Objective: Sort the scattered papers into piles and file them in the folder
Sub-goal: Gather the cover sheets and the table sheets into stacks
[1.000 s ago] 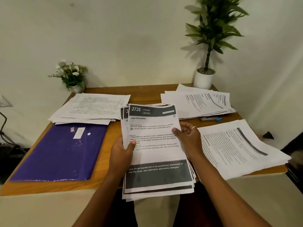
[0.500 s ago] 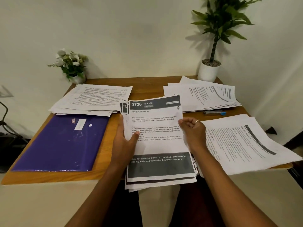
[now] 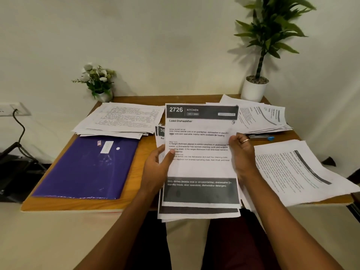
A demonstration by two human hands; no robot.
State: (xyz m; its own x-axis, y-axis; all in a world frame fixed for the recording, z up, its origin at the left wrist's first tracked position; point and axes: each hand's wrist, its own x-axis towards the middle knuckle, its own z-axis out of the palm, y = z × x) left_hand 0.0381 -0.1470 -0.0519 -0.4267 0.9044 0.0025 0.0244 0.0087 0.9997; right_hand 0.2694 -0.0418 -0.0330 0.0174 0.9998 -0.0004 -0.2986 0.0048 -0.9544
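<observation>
A printed sheet headed "2726 Kitchen, Load Dishwasher" (image 3: 201, 168) is lifted above a small pile of similar sheets (image 3: 198, 213) at the table's front middle. My left hand (image 3: 158, 168) pinches its left edge, thumb on top. My right hand (image 3: 242, 152), wearing a ring, pinches its right edge. A purple folder (image 3: 85, 168) lies closed at the front left. Other paper piles lie at the back left (image 3: 120, 121), back right (image 3: 265, 117) and front right (image 3: 292, 172).
The wooden table (image 3: 140, 170) stands against a white wall. A small flower pot (image 3: 99, 84) sits at the back left corner, a tall potted plant (image 3: 257, 82) at the back right. A pen-like item with a blue tip (image 3: 261, 137) lies beside my right hand. A cable and wall socket (image 3: 15, 114) are at far left.
Both hands have raised the top sheet away from the pile under it and squared it to the view. The camera has tilted slightly upward.
</observation>
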